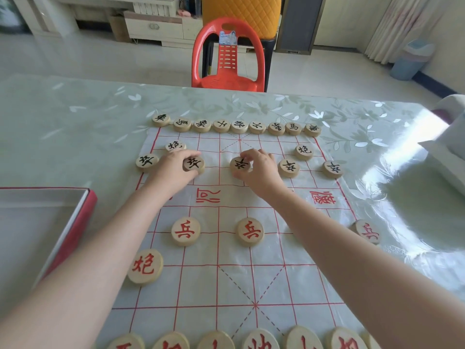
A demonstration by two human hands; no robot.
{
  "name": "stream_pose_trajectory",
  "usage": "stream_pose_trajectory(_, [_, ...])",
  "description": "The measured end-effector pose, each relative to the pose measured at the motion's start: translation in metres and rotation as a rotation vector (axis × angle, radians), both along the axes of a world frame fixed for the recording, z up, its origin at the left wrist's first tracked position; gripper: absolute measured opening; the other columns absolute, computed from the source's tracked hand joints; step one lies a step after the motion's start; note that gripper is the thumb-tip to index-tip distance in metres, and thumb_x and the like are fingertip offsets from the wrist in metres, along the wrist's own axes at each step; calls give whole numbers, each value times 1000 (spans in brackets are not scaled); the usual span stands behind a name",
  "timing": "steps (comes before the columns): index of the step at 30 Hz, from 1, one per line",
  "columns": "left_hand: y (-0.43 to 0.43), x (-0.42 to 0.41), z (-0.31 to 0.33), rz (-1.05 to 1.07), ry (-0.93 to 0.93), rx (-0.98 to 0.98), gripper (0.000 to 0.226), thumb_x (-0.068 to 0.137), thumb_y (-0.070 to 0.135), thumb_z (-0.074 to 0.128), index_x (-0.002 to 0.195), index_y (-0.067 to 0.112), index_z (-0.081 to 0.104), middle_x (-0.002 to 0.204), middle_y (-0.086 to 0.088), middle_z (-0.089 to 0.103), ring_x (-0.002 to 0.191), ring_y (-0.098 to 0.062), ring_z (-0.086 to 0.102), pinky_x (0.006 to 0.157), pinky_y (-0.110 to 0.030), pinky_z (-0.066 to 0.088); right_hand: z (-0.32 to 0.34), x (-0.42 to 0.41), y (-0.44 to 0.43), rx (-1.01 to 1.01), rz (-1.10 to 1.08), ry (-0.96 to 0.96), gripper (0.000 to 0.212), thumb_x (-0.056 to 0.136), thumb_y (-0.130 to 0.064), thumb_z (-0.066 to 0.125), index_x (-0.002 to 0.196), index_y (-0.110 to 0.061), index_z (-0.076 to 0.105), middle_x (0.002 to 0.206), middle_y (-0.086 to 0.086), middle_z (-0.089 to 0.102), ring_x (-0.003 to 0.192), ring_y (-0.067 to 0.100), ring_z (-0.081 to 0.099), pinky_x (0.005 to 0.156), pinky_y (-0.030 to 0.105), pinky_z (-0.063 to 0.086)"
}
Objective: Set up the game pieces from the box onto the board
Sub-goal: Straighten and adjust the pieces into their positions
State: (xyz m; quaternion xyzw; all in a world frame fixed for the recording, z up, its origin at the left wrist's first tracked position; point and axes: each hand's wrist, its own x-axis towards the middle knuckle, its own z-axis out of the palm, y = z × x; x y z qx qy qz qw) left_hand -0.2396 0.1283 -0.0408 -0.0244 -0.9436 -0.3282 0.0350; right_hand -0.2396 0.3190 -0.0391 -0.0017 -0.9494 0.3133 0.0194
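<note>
A plastic game board point(234, 273) with red grid lines lies on the table. Round wooden pieces with black characters fill its far row point(236, 126). On the black pawn row, my left hand point(173, 170) pinches one black-marked piece point(193, 164), and my right hand point(261, 170) pinches another point(241, 164). Other black pawns point(288, 168) and a black cannon point(304, 151) sit nearby. Red-marked pieces point(185, 231) stand on the near half, with several along the bottom edge point(260, 340). The red box point(75, 222) is at the left.
A red plastic chair point(227, 56) stands beyond the table's far edge. The table wears a glossy floral cover point(75, 117). A white object point(450, 147) lies at the right edge. A blue bin point(410, 60) stands on the floor at the far right.
</note>
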Motion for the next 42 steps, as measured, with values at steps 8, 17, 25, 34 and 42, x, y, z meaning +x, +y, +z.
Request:
stream_pose_trajectory(8, [5,-1,-10,199,107,-104,54,69,51,72,107,14,61,113,-8,50,104,-23,52,79,-29,39,-1,2,-1,2,14,-8,46,87,-26,58,131,-16,49,126,6,52,119,27,39,101,36,36])
stream_pose_trajectory(17, [-8,2,-6,103,76,-157,52,75,46,64,123,29,54,127,1,50,116,-22,49,86,-34,43,1,3,1,4,28,-26,47,87,-25,59,132,-16,48,127,7,52,119,28,40,100,39,37])
stream_pose_trajectory(25, [-7,2,-5,64,64,-143,48,70,45,73,112,27,62,120,-2,53,108,-22,53,83,-31,44,-2,5,0,3,21,-14,47,88,-28,57,133,-17,47,128,6,51,118,28,39,100,38,36])
stream_pose_trajectory(34, [11,2,-6,201,112,-165,69,67,59,69,118,14,55,119,-8,50,107,-25,52,82,-36,44,0,4,0,16,22,-29,48,86,-21,60,133,-17,47,131,6,49,120,29,37,101,37,35])
stream_pose_trajectory(42, [7,8,-7,165,180,-61,47,72,35,75,112,14,63,116,-4,60,101,-21,58,80,-29,43,-4,2,-1,-84,-20,-10,45,85,-24,63,128,-16,51,123,7,53,118,28,39,100,39,38])
